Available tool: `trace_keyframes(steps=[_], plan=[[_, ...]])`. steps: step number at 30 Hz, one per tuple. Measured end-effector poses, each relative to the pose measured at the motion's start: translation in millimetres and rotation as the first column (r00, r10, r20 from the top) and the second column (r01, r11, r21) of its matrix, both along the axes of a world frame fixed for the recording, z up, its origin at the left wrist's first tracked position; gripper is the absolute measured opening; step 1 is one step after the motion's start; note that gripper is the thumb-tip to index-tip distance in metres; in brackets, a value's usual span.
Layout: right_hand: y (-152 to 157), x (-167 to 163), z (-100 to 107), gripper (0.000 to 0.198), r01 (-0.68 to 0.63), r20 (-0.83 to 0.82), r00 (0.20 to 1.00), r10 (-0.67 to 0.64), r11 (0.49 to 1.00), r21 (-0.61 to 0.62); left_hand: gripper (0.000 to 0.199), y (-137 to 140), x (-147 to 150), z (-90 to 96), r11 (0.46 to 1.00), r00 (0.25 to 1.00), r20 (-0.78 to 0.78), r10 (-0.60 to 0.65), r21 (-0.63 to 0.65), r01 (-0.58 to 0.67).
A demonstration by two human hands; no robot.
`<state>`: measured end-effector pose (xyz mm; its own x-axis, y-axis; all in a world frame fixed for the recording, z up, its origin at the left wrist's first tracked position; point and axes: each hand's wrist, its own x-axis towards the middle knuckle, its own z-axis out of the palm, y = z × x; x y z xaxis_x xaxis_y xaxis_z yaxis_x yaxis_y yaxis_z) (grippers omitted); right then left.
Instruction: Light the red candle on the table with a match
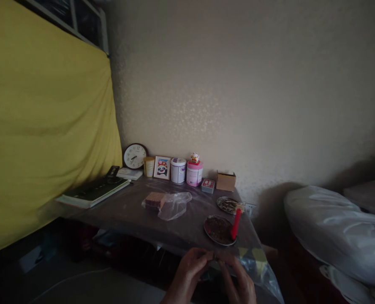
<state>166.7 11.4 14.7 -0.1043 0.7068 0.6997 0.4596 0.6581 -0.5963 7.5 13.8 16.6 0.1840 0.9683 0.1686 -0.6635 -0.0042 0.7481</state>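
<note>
My left hand [190,266] and my right hand [240,278] meet at the table's near edge, thumbs and fingertips pinched together. Between the fingertips is something small and dark that I cannot make out. Just beyond them stands a round metal plate [207,234] holding dark brown crumbly material. A red tapered stick [236,223], like a candle, stands upright at its right side. Behind lies a second metal plate [221,206] with many thin pale-tipped sticks. Farther left, a stack of small brown boxes [155,201] sits partly in a clear plastic bag [175,207].
Along the wall stand a clock [135,156], a yellow cup [148,167], a panda picture [162,168], a white tin [178,171], a pink tin [194,174], a card box [208,185] and a cardboard box [226,181]. A large book [94,192] lies left.
</note>
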Motion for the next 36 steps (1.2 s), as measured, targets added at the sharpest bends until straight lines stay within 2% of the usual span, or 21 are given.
trace_keyframes(steps=[6, 14, 20, 29, 36], plan=[[2, -2, 1, 0.022, 0.026, -0.007, 1.000, -0.027, 0.999, -0.029, 0.020, -1, 0, 3.2, 1.000, 0.998, -0.065, 0.020, 0.018, -0.019], [8, -1, -5, 0.019, 0.043, -0.008, 0.999, -0.043, 0.999, 0.007, 0.027, 4, 1, -6.8, 0.998, 0.994, -0.090, 0.059, 0.005, -0.059], [10, -4, -5, 0.020, 0.041, -0.031, 0.999, -0.041, 0.999, 0.000, 0.027, 6, 1, -6.9, 0.996, 0.988, -0.128, 0.087, -0.008, -0.089], [15, -9, -9, 0.023, 0.049, -0.096, 0.994, -0.052, 0.998, -0.036, 0.019, 11, 2, -10.4, 0.999, 0.999, -0.023, 0.043, -0.012, -0.044], [22, -13, -8, 0.018, 0.015, -0.028, 1.000, -0.014, 1.000, 0.012, 0.017, 12, 1, -5.4, 0.997, 0.998, 0.005, 0.064, -0.050, -0.063]])
